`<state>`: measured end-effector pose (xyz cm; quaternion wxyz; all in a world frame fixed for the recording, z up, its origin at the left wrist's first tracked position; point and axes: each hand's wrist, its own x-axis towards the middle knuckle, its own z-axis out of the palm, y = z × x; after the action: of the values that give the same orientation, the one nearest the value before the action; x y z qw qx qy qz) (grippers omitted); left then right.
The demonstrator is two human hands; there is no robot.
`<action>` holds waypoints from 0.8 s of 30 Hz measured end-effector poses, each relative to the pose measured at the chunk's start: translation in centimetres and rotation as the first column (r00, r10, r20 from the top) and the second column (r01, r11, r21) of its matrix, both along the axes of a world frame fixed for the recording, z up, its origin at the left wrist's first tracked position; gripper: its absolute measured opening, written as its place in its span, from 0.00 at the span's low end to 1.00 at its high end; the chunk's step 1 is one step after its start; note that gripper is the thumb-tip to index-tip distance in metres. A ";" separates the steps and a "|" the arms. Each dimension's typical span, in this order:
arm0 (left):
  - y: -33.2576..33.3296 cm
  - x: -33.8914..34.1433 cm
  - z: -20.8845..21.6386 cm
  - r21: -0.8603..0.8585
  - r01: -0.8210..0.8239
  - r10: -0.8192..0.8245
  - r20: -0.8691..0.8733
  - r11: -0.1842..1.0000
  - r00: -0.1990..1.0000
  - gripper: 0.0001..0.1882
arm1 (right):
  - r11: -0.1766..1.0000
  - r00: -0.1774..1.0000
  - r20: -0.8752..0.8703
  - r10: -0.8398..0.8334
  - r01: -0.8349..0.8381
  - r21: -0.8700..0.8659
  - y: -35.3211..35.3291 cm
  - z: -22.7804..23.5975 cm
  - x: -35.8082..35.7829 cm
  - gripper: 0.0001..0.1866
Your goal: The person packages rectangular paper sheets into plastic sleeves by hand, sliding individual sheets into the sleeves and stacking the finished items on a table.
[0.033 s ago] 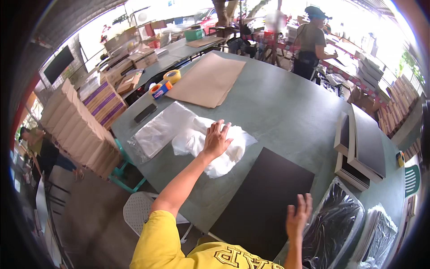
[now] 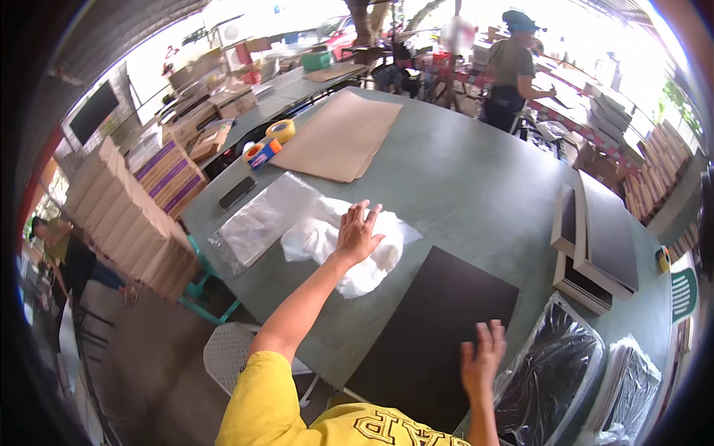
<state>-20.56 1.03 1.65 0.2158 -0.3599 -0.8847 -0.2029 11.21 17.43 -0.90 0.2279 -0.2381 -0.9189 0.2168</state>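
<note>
My left hand (image 2: 357, 234) lies flat, fingers spread, on a crumpled white plastic sheet (image 2: 375, 267) in the middle of the green table (image 2: 476, 186). It presses on the sheet without gripping it. A large black board (image 2: 435, 327) lies flat near the table's front edge, just right of the sheet. My right hand (image 2: 482, 364) is open with fingers apart at the board's near right corner. A clear plastic bag (image 2: 260, 219) lies flat to the left of the white sheet.
Brown paper sheets (image 2: 338, 137), two tape rolls (image 2: 268, 141) and a dark phone (image 2: 236, 192) sit farther back left. Stacked black boards (image 2: 602, 238) and plastic-wrapped bundles (image 2: 554, 379) are at the right. Cardboard stacks (image 2: 126, 215) stand left; a person (image 2: 513, 67) works at the back.
</note>
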 end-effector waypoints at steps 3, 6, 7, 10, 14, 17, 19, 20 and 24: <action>1.6 -0.3 -0.2 -0.090 0.039 -0.038 0.009 0.995 0.999 0.30 | 0.972 0.963 0.256 0.085 -0.137 0.193 -2.8 -1.5 -0.9 0.25; 0.9 -1.8 -0.6 0.069 0.182 -0.166 -0.189 0.981 0.968 0.09 | 0.985 0.967 0.218 0.131 -0.152 0.085 -2.4 -1.4 -1.0 0.25; 0.9 -2.0 -0.5 0.137 0.172 -0.140 -0.218 0.976 0.966 0.07 | 0.984 0.967 0.215 0.134 -0.156 0.087 -2.4 -1.4 -0.9 0.25; 0.8 -0.9 0.1 0.462 0.137 -0.189 0.068 0.876 0.980 0.05 | 0.985 0.972 0.202 0.123 -0.145 0.097 -2.0 -1.5 -0.7 0.25; -0.6 -0.4 -0.8 0.378 0.165 -0.218 0.101 0.911 0.971 0.06 | 0.981 0.973 0.192 0.125 -0.150 0.121 -2.0 -1.3 -0.4 0.25; -1.2 1.0 2.1 0.515 -0.024 -0.190 0.358 0.857 0.914 0.10 | 0.983 0.975 0.192 0.115 -0.140 0.122 -2.0 -1.8 0.0 0.25; -2.6 -0.1 3.8 0.756 -0.012 -0.071 0.078 0.655 0.994 0.09 | 0.981 0.977 0.178 0.121 -0.146 0.131 -2.2 -1.5 -0.2 0.25; -4.0 -0.6 4.9 0.764 0.012 0.013 -0.027 0.645 1.000 0.08 | 0.979 0.977 0.173 0.128 -0.152 0.133 -2.2 -1.6 -0.3 0.25; -3.8 1.5 2.1 0.385 0.130 -0.199 0.146 0.914 0.969 0.06 | 0.985 0.979 0.163 0.126 -0.143 0.097 -2.1 -1.9 0.0 0.27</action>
<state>-19.08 -2.81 3.73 0.1808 -0.3656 -0.8124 -0.4167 11.18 15.32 -2.78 0.1524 -0.1791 -0.9583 0.1624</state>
